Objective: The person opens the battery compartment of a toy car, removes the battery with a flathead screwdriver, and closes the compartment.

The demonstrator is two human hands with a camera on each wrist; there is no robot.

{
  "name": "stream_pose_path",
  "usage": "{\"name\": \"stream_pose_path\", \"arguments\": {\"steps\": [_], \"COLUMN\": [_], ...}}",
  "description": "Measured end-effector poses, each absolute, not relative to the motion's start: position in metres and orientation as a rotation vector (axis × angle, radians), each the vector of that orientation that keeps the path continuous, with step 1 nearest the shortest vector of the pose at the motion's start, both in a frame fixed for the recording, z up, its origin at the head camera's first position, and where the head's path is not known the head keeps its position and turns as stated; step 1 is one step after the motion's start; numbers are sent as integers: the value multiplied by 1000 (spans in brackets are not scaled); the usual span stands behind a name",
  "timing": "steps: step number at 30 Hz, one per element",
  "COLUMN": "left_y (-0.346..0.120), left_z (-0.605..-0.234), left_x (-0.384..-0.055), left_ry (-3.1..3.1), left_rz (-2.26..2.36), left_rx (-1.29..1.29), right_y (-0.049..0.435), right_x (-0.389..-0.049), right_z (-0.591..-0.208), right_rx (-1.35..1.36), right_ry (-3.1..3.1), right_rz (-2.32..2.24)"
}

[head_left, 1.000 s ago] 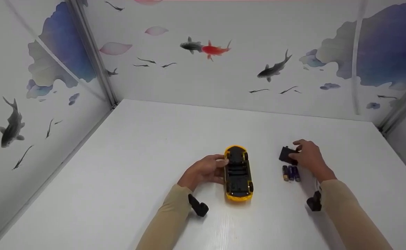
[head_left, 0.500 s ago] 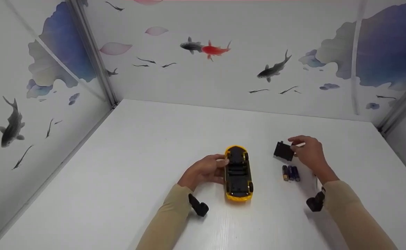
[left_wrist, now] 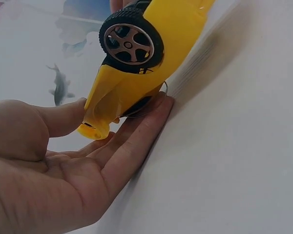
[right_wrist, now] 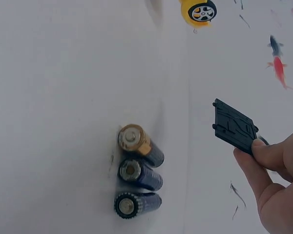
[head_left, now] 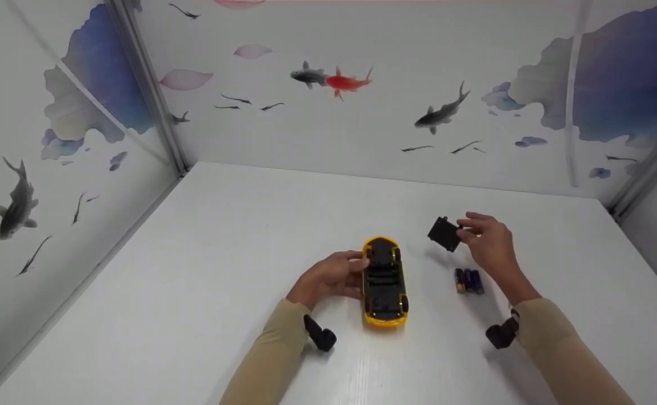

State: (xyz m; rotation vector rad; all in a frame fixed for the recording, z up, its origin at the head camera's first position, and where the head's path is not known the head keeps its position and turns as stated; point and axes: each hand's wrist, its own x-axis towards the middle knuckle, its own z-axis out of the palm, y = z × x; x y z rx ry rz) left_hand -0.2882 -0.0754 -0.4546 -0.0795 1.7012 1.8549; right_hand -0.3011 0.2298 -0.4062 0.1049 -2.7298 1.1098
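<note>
A yellow toy car lies upside down, its black underside up with an open battery compartment in the middle. My left hand holds the car by its left side; in the left wrist view the thumb is on one face of the yellow body and the fingers reach underneath. My right hand pinches a black battery cover by its edge between thumb and fingertips, raised above the table. In the right wrist view the cover shows its ribbed face and small tabs.
Three batteries lie side by side on the white table, to the right of the car and below the right hand. A white wall with painted fish stands behind the table; another wall runs along its left.
My right hand has lifted the battery cover and carried it left and farther back, from just behind the batteries. The left hand and the car stay put.
</note>
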Motion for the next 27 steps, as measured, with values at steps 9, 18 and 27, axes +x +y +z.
{"name": "stream_pose_path", "arguments": {"steps": [9, 18, 27], "left_y": [-77, -76, -78], "left_z": [-456, -457, -456], "left_x": [-287, -289, -287], "left_ry": [1701, 1703, 1693], "left_rz": [1864, 1861, 1852], "left_rx": [-48, -72, -50], "right_y": [209, 189, 169], "right_x": [-293, -281, -267], "right_z": [-402, -395, -389], "right_rx": [126, 214, 275], "right_ry": [-2747, -2702, -2668], "right_rz": [1349, 1458, 1497]}}
